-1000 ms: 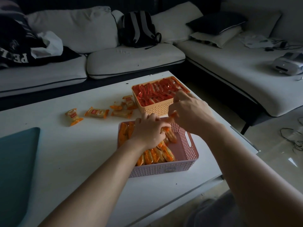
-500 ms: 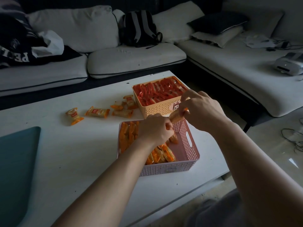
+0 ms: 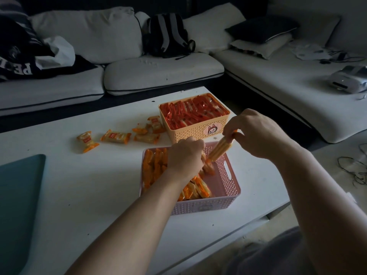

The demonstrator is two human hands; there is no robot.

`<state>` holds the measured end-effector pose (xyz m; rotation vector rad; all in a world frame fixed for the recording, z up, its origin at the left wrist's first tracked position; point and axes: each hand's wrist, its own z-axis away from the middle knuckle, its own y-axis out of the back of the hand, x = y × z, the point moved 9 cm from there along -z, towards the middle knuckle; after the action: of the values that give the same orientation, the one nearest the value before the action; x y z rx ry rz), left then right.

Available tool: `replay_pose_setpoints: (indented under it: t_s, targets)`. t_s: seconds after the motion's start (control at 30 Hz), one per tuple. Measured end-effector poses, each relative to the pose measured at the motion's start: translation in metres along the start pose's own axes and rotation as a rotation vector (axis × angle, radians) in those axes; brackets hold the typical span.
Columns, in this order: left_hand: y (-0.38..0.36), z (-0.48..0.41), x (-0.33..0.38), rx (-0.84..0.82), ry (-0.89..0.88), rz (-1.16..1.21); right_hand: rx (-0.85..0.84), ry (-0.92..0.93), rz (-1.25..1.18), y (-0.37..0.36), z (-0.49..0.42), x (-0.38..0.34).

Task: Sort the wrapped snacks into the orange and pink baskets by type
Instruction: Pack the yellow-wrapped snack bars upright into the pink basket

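Centrally, right grip (image 3: 256,133) pinches a tilted snack (image 3: 219,149) over the pink basket (image 3: 198,207), near the bench (image 3: 89,185) right edge; left grip (image 3: 184,157) curls inside, hold indiscernible; open bench lies leftward.

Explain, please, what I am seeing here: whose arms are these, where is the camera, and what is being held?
No machine here: a person wears a camera on the head, looking down at their own bare arms. On the white table stand an orange basket of red-wrapped snacks and, nearer, a pink basket of orange-wrapped ones; loose snacks lie to the left. The right hand pinches one orange-wrapped snack over the pink basket. The left hand reaches into that basket, its fingers hidden.
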<state>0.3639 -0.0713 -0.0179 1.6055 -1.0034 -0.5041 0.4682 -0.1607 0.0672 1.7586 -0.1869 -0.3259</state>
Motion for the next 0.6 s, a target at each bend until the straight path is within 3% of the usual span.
replay_pose_setpoints:
  t_s: [0.17,0.33,0.6]
  targets:
    - [0.005,-0.002,0.001,-0.016,0.020,0.020,-0.033,0.081,0.196,-0.032,-0.009,-0.037]
    - [0.007,-0.001,-0.005,-0.002,0.093,0.156,-0.030,-0.034,0.219,-0.054,-0.013,-0.038]
    - [0.005,0.000,-0.010,0.060,0.146,0.351,0.125,0.026,0.044,-0.063,-0.007,-0.037]
